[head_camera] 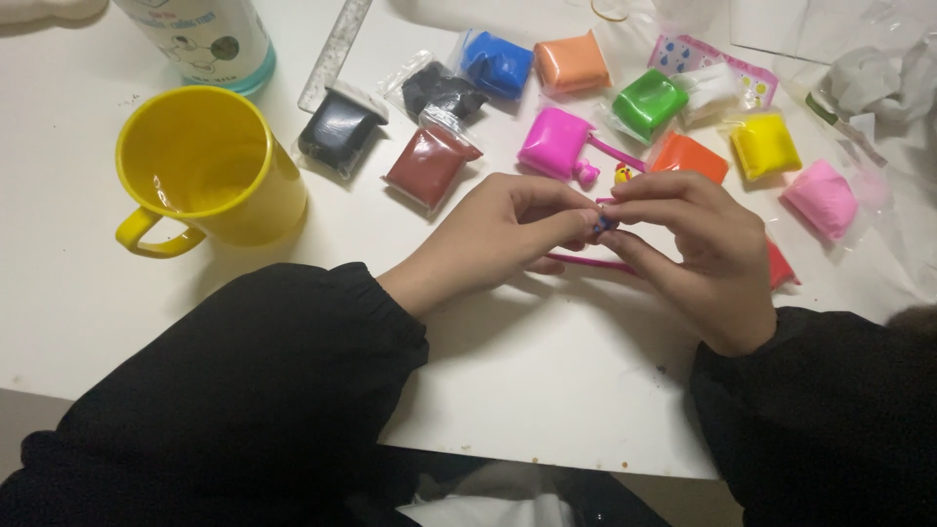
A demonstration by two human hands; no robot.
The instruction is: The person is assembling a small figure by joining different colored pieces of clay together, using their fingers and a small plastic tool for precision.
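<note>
Here, two hands (605, 229) on one clay bit (602, 222), twelve clay packets (554, 141) beyond

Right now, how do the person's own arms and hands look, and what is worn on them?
Both arms wear long, loose black sleeves gathered at the wrist: the left sleeve and the right sleeve. The left hand and right hand are bare, with no gloves; no rings, watch or markings are visible.

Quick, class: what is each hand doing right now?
Left hand: fingertips pinched on a tiny dark piece of clay.
Right hand: pinched on the same piece.
</note>
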